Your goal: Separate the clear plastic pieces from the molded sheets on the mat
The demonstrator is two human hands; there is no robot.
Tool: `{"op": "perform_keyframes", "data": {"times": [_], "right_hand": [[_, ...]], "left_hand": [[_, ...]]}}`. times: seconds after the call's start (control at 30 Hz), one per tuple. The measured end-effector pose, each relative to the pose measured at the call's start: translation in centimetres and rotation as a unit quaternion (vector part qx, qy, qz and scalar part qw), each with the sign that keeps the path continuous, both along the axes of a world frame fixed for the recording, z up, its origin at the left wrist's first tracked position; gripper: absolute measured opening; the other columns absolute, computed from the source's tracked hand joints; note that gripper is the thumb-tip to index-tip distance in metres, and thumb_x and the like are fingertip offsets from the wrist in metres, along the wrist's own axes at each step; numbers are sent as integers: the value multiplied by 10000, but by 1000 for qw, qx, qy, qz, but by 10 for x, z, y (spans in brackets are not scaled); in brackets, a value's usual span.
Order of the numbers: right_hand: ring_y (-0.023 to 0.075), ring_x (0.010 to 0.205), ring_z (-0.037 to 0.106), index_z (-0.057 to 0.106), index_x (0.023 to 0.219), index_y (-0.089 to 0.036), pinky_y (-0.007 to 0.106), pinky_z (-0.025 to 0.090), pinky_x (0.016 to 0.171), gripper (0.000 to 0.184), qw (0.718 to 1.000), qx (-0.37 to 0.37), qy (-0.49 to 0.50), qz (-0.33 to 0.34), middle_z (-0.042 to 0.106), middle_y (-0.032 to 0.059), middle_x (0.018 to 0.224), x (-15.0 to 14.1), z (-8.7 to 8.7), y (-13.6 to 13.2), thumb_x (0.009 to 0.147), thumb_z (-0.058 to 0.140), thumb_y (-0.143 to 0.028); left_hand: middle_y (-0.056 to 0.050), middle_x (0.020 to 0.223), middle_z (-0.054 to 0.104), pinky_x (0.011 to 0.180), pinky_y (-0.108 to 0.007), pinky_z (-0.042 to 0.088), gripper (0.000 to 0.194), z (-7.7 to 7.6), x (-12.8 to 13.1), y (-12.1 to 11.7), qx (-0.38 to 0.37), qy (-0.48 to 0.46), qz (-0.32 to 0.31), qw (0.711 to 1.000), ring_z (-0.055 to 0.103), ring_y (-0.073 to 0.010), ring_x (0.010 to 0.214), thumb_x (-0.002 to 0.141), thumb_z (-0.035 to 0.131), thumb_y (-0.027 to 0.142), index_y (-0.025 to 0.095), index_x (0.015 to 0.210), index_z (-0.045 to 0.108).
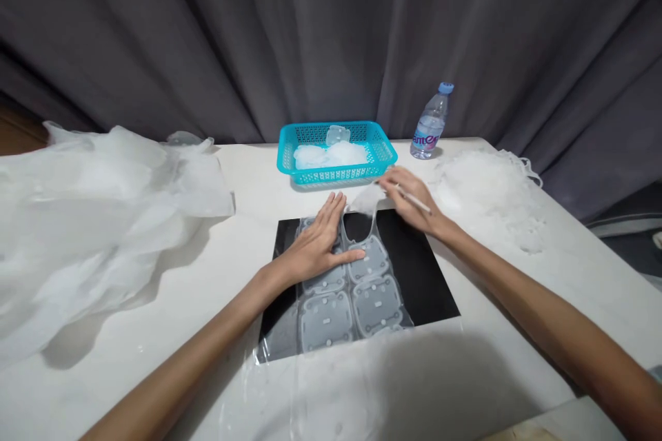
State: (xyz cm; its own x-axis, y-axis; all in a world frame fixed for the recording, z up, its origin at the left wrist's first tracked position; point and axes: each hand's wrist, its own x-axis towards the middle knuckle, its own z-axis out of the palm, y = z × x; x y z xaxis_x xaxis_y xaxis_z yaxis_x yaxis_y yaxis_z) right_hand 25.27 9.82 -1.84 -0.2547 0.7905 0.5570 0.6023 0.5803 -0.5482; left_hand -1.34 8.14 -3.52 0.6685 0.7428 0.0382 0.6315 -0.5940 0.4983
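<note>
Left grip [323, 238] flat on the sheet [327, 320], right grip [412, 202] holding a tool [420, 206]

The left grip is spread palm down on the upper left part of the sheet, its fingers close together and pointing away from the person, its thumb stretched to the right across a panel [366, 263]. The sheet is clear, with rounded panels in two columns. It runs under the left grip and back toward the person, over a black mat [421, 282] and past the mat's near edge onto the white counter [207, 282].

Just right of the left grip, a rounded gap in the sheet lets the mat show through. Beyond the gap, a pale flap [368, 198] reaches up to the right grip. The right grip is narrow, closed around the slim white tool, which slants across it; its fingertips seem to pinch the flap too, though blur makes that hard to confirm.

Ahead of both grips sits a blue basket [341, 178] with pale pieces [345, 153] inside. Beyond the right grip and a little to its right stands a capped bottle [430, 128]. Right of the right grip lies a heap of whitish scraps [478, 193]. Well left of the left grip, a large pile of white film [103, 213] spreads over the counter. A grey curtain [331, 34] hangs behind everything.
</note>
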Motion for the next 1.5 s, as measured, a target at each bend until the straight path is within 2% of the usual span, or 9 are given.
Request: {"op": "perform_keyframes", "data": {"times": [0.13,0.3,0.43,0.57,0.77,0.97,1.2,1.4,1.5], "right_hand": [[239,950,664,703,921,-199,372,503,884,238,999,-10,20,-39,699,80,963,12,15,21,1025,528,-323],[196,842,666,765,974,-186,317,503,767,234,989,-138,32,34,717,56,958,7,44,-5,990,607,-359],[114,530,572,766,1110,-183,255,450,544,284,930,-310,65,188,668,-15,728,-8,59,-30,991,628,-401],[127,649,642,746,1267,-225,254,521,624,364,879,-357,21,314,715,5,854,-7,62,-31,999,644,-449],[275,1183,561,793,1037,-197,469,463,1085,589,983,-165,-1,77,658,128,1131,6,40,-9,1115,305,-519],[224,950,627,693,899,-177,383,483,947,339,956,-224,-48,181,706,70,950,-19,15,-5,1077,436,-307],[146,713,571,681,822,-148,254,419,665,440,936,-285,41,201,673,12,768,-28,24,-7,960,628,-563],[178,720,600,706,795,-164,271,400,657,296,958,-286,-32,16,670,27,726,-25,12,3,978,621,-380],[247,871,654,670,811,-175,324,432,765,177,965,-249,-50,-61,705,91,851,-25,3,7,964,586,-201]], "left_hand": [[-192,1770,59,1303,-589,202,1161,0,-1,-4,12,-24,0,1000,36,-373,1642,857,561,850,234,1680,21],[-158,1425,578,1212,-546,370,729,19,7,-11,12,-177,123,976,497,-355,1386,859,616,806,208,1277,630],[-106,858,732,720,-379,565,779,33,20,-7,-227,-263,194,917,683,-241,787,964,318,822,150,962,712],[-42,719,725,560,-261,459,635,29,24,-1,-355,-310,190,861,641,-169,604,686,837,681,129,971,703],[-52,784,758,578,-242,447,493,23,20,-6,-346,-331,177,860,655,-146,624,684,889,501,158,929,633],[17,723,697,526,-211,377,477,23,23,-11,-328,-328,162,871,583,-113,567,693,873,486,205,899,547],[28,667,616,478,-224,293,395,26,25,-13,-280,-299,146,901,450,-101,511,856,728,564,195,927,609],[0,698,576,674,-302,485,313,21,22,-31,-20,-206,48,977,543,-161,650,1025,535,473,220,854,601],[-17,702,596,740,-337,523,274,17,21,-38,23,-198,14,980,591,-187,687,1017,553,438,231,855,630]]}}
